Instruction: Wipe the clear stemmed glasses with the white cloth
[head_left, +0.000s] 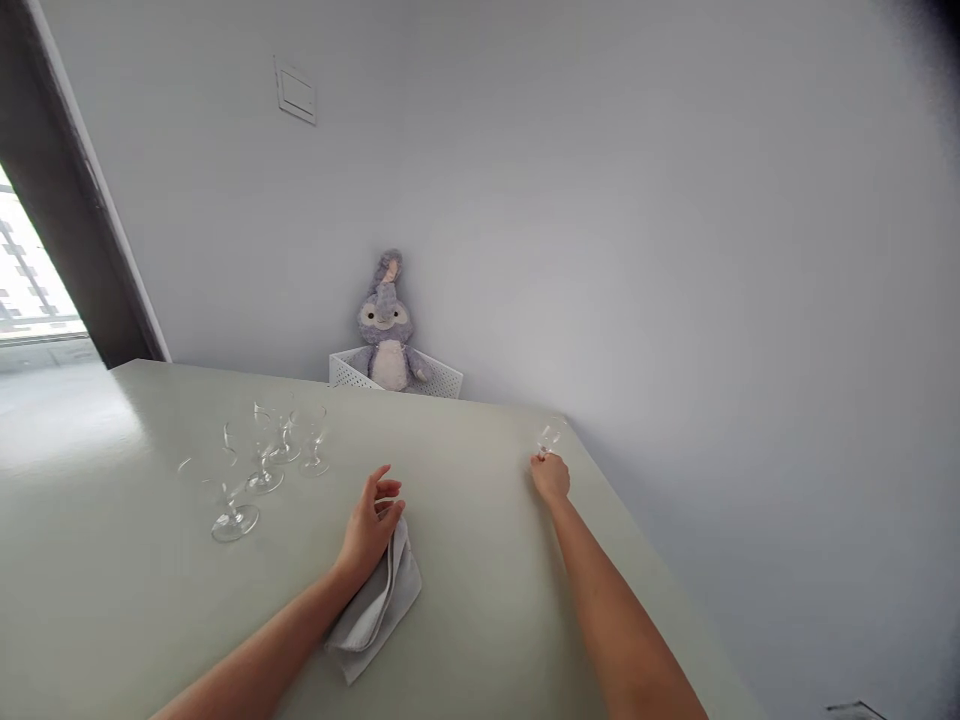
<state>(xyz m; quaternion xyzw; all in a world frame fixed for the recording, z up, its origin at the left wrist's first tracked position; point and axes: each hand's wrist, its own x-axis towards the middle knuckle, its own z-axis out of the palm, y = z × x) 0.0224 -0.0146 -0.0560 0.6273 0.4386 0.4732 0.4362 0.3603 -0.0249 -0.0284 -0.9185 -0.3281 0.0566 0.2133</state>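
My right hand (552, 474) is closed round the lower part of a small clear glass (551, 434) near the far right corner of the pale table (480, 500). My left hand (370, 525) rests on a folded grey cloth (388, 600) at the middle of the table, its fingers loosely curled and apart, with the cloth under the palm and wrist. On the left side of the table several clear stemmed glasses stand upright in a group, the nearest one (235, 520) closest to me and another (315, 464) at the group's right.
Behind the table's far edge a grey plush rabbit (388, 330) sits in a white perforated basket (444, 379). Walls rise behind and to the right. A switch plate (297, 94) is on the back wall, and a dark frame (75, 190) borders a bright opening at left.
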